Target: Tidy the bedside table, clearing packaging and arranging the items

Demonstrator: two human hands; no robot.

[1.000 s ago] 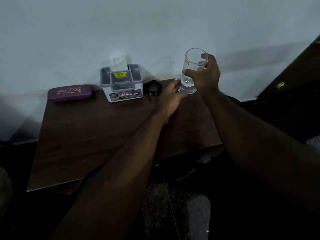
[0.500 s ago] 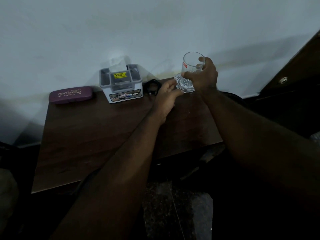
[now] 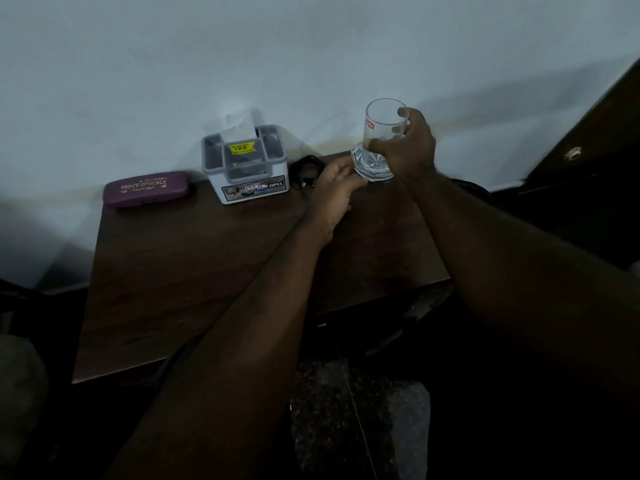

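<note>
Upper right of centre: right hand (image 3: 410,147) curled around an empty, rigid, breakable glass (image 3: 379,140), best held mid-wall; left hand (image 3: 334,192), fingers relaxed, touches its faceted base above the table (image 3: 194,265).

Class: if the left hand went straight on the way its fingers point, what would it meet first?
Probably the faceted base of the clear drinking glass held by the right hand. The left hand reaches right up beside that base; whether they touch is unclear.
</note>
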